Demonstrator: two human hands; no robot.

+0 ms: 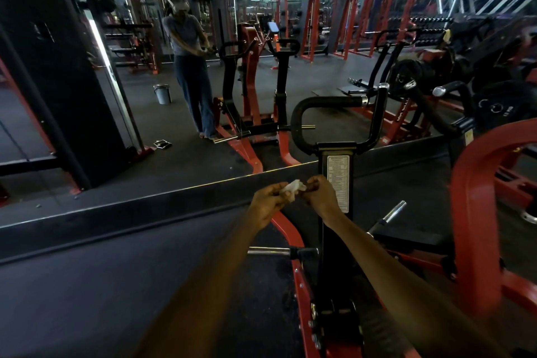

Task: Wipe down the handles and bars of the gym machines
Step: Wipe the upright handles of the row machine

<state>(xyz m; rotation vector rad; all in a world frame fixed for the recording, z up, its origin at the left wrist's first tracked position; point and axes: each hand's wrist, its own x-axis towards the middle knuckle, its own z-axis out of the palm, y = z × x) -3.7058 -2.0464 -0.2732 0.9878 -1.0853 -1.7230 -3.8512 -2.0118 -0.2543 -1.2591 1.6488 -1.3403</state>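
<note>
Gym mirror, cloth (293, 187) between both hands (293, 197)

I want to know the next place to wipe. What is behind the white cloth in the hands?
Behind the white cloth stands the black post with a printed label. The hands cover part of it.

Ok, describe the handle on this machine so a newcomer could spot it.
Start at the black upright post with the white label, facing the wall mirror. Atop it curls a black C-shaped handle, unlike the straight chrome pegs lower down.
</note>
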